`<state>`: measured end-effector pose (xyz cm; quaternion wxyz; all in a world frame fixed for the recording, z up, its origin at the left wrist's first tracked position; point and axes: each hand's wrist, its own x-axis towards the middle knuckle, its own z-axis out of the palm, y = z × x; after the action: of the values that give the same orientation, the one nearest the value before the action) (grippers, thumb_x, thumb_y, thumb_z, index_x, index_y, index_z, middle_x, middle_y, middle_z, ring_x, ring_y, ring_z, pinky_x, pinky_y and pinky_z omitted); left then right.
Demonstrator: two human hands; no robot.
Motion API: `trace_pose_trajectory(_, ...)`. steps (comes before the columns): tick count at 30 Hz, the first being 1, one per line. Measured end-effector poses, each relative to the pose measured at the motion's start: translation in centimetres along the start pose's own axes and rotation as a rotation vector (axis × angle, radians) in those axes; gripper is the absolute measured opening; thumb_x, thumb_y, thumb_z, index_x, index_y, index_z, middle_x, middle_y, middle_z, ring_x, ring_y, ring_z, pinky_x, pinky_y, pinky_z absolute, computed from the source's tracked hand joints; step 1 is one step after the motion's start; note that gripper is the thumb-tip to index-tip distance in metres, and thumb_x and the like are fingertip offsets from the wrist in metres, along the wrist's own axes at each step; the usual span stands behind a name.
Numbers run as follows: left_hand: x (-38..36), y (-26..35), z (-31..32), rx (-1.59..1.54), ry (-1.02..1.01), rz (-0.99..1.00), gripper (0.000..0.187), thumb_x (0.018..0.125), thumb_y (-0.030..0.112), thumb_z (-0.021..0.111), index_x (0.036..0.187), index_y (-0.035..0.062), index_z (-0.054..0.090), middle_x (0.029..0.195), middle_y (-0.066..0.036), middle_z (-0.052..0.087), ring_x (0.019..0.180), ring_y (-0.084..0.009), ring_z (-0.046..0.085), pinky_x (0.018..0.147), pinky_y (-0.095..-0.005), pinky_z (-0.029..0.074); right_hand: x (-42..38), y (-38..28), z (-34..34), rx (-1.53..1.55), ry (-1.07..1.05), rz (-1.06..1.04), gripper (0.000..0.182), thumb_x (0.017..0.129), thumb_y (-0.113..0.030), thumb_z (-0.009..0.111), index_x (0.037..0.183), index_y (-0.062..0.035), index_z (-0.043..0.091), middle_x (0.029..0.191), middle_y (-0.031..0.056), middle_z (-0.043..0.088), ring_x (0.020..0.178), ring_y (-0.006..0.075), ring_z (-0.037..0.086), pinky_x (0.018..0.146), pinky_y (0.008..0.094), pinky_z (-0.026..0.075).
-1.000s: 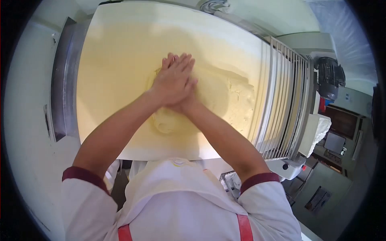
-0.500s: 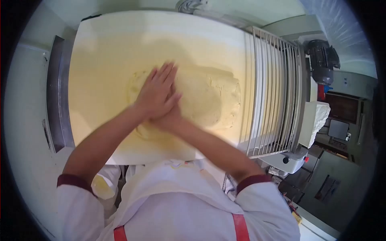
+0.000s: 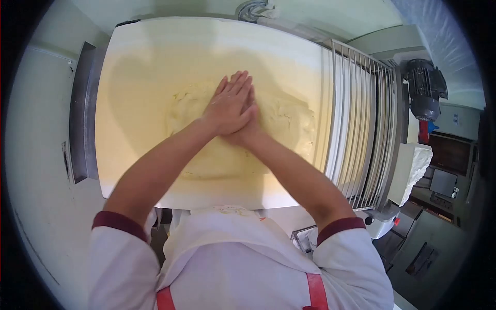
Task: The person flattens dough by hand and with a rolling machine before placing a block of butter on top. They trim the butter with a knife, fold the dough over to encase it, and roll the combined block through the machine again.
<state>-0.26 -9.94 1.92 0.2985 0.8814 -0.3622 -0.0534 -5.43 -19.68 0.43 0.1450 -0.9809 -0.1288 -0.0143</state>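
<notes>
A broad, flattened slab of pale yellow dough [image 3: 288, 124] lies on the white work surface [image 3: 126, 67]. Pressed onto the middle of the slab are both my hands, stacked. On top lies my left hand [image 3: 227, 109], its fingers stretched out and pointing away from me. Under it, my right hand [image 3: 248, 127] sits flat against the dough, mostly covered, with its thumb side and some finger edge showing at the right. Small cracks mark the dough's right part and its upper left edge.
A metal bar grille [image 3: 356, 124] stands along the right side of the surface. Beyond it are a dark motor [image 3: 425, 85] and a white block with a rough face [image 3: 412, 173]. A metal ledge [image 3: 82, 119] runs by the left wall, and coiled cable [image 3: 251, 10] lies at the back.
My stacked hands have moved right and slightly away from me, from the dough's left part to its middle. The camera view has shifted a little.
</notes>
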Motion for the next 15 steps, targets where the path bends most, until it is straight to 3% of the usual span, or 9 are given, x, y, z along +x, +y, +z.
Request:
trace_pose_trajectory(4, -5.1, 4.0, 2.5, 0.006, -0.089, -0.047, 0.08, 0.086, 0.038, 0.049, 0.147, -0.0051, 0.02, 0.154, -0.023, 0.021, 0.145, -0.036, 0.014, 0.117, -0.0498, 0.008, -2.8, -0.9, 0.7, 0.062, 0.065, 0.056, 0.084, 0.083, -0.048, 0.052, 0.147, -0.0019, 0.022, 0.156, 0.0181, 0.018, 0.144, 0.0393, 0.009, 0.115, 0.0565, 0.003)
trace_pose_trajectory(7, -3.8, 5.0, 3.4, 0.091, -0.107, -0.094, 0.083, 0.085, 0.038, 0.052, 0.146, -0.0074, 0.019, 0.154, -0.025, 0.018, 0.145, -0.0377, 0.012, 0.117, -0.0502, 0.008, -3.3, -0.3, 0.4, 0.045, 0.024, 0.056, 0.084, 0.083, -0.047, 0.052, 0.147, -0.0014, 0.022, 0.156, 0.0187, 0.018, 0.144, 0.0391, 0.009, 0.115, 0.0562, 0.003)
trace_pose_trajectory(13, -3.9, 5.1, 2.6, -0.058, 0.008, -0.126, 0.081, 0.085, 0.036, 0.053, 0.146, -0.0064, 0.021, 0.154, -0.025, 0.018, 0.145, -0.0384, 0.012, 0.116, -0.0521, 0.01, -5.4, -0.4, -1.5, 0.003, 0.062, -0.045, 0.085, 0.083, -0.047, 0.052, 0.147, -0.0003, 0.022, 0.155, 0.0201, 0.017, 0.144, 0.0387, 0.009, 0.115, 0.0557, 0.003)
trace_pose_trajectory(15, 0.1, 5.9, 1.9, -0.058, 0.044, -0.026, 0.079, 0.086, 0.036, 0.052, 0.147, -0.0048, 0.02, 0.154, -0.025, 0.018, 0.144, -0.0402, 0.012, 0.116, -0.0525, 0.01, -5.6, 1.7, -2.2, -0.023, 0.036, -0.059, 0.084, 0.083, -0.047, 0.052, 0.147, -0.0001, 0.022, 0.155, 0.0204, 0.017, 0.144, 0.0387, 0.01, 0.115, 0.0554, 0.003)
